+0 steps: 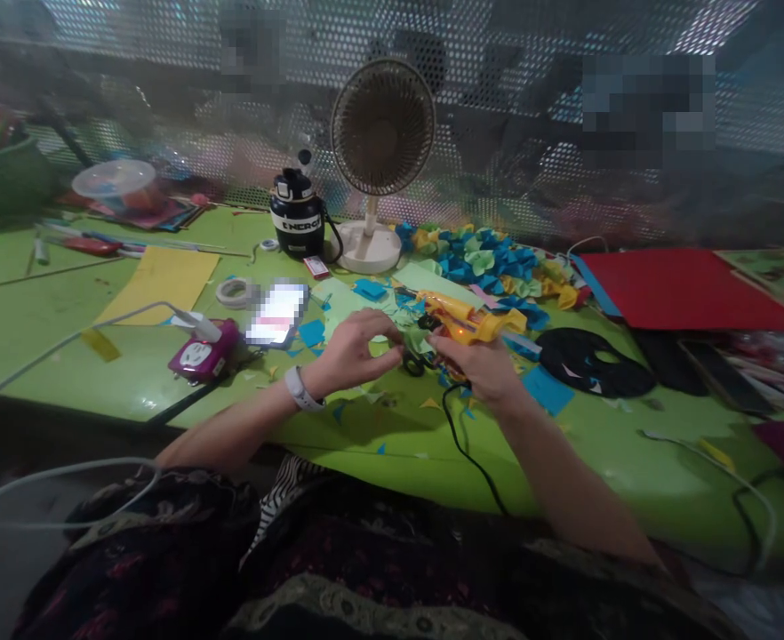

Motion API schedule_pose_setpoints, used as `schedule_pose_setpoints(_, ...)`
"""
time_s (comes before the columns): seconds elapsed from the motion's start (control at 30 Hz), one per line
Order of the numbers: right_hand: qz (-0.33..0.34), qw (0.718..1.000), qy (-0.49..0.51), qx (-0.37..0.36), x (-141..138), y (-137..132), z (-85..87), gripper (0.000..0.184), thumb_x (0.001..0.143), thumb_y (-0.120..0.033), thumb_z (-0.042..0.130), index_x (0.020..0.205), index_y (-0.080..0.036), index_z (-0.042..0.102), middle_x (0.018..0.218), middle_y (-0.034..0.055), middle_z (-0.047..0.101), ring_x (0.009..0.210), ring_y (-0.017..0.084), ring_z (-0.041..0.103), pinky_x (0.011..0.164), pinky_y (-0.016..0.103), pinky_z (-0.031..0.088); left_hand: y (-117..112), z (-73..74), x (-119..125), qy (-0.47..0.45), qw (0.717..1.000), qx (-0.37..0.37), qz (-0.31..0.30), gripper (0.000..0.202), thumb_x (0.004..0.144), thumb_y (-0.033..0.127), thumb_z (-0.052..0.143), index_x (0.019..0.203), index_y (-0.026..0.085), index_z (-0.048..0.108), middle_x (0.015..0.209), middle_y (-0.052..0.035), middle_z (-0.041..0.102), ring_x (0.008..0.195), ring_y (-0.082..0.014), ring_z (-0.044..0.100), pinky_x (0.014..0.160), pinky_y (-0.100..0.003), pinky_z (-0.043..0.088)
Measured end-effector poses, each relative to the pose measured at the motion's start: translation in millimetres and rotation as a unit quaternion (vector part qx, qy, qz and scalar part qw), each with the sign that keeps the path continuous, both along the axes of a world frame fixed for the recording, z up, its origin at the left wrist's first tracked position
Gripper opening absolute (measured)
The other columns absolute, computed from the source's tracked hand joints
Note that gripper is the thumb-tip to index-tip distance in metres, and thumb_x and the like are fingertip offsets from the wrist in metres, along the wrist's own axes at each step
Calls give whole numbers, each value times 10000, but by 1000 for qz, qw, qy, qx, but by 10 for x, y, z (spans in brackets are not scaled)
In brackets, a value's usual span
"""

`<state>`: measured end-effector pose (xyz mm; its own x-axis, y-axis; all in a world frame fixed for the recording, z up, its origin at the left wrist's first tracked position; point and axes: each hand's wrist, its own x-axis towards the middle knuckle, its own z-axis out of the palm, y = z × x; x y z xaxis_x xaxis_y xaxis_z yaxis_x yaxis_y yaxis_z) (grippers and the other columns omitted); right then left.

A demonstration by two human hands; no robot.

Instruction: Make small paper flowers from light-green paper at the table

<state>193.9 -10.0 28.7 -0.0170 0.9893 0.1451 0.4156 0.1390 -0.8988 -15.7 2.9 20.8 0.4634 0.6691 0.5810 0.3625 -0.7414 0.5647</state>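
Observation:
The yellow glue gun (pixel 462 318) lies in my right hand (pixel 482 364), nozzle pointing left and a small orange light glowing on its side. My left hand (pixel 358 351), with a pale watch band at the wrist, is closed in a pinch at a small folded green paper piece (pixel 419 340) between the two hands. Fingertips of my right hand also reach this paper. Black scissors handles (pixel 413 362) show just under it, partly hidden. Light green sheets and blue paper scraps (pixel 370 289) lie beyond my hands.
A fan (pixel 369 249) and black jug (pixel 297 222) stand at the back beside piled folded paper pieces (pixel 478 258). Left are a phone (pixel 276 313), tape roll (pixel 234 292) and purple power socket (pixel 205 351). Right lie a black disc (pixel 596 363) and red sheet (pixel 692 289). A black cord (pixel 462 440) hangs over the front edge.

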Motion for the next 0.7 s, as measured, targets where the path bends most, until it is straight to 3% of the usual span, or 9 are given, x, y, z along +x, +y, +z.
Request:
schedule_pose_setpoints(0.13,-56,985,139,-90,-41,-7,0,284,603,-407,778,674,-210,586,550,-19,575,458,125,510,384,254,385,4,-34,13,-16,999,45,13,146,845,349,691,857,207,657,1043,-82,705,1031,-205,627,990,-439,464)
schedule_pose_setpoints(0.23,-58,974,193,-105,-65,-13,8,278,542,-352,805,643,-198,596,527,-32,565,427,100,485,381,238,371,34,-109,29,-40,999,13,9,107,850,307,695,845,207,660,1204,-102,666,1154,-216,598,1053,-480,441)
schedule_pose_setpoints(0.33,-59,969,219,-101,-59,-10,-16,284,539,-340,811,656,-195,596,502,-48,542,405,89,461,371,230,336,69,-193,49,-99,988,-117,-25,141,843,305,693,828,170,655,1224,-137,653,1115,-218,636,919,-398,554)
schedule_pose_setpoints(0.43,-51,968,225,-102,-39,0,-52,291,566,-362,807,672,-193,595,484,-57,519,404,87,443,375,230,317,89,-252,66,-146,944,-286,-69,247,803,371,722,877,149,642,1014,-104,711,854,-180,705,710,-312,607)
schedule_pose_setpoints(0.5,-53,968,231,-82,-25,7,-68,311,563,-373,818,696,-193,602,546,-45,567,436,88,458,398,234,339,94,-258,69,-158,922,-344,-82,306,786,409,735,901,143,638,887,-65,712,716,-149,692,629,-280,599)
schedule_pose_setpoints(0.6,-47,966,249,-54,5,16,-81,336,567,-394,837,728,-193,620,637,-25,621,485,95,488,447,249,380,108,-213,51,-154,936,-298,-107,286,766,393,762,844,138,659,912,-70,704,778,-149,686,678,-273,588)
schedule_pose_setpoints(0.7,-10,965,254,-67,50,14,-96,310,623,-421,815,697,-192,618,554,-31,567,454,95,463,450,258,373,146,-146,7,-127,958,-205,-155,181,759,309,784,783,156,691,1018,-91,694,976,-177,664,878,-329,553)
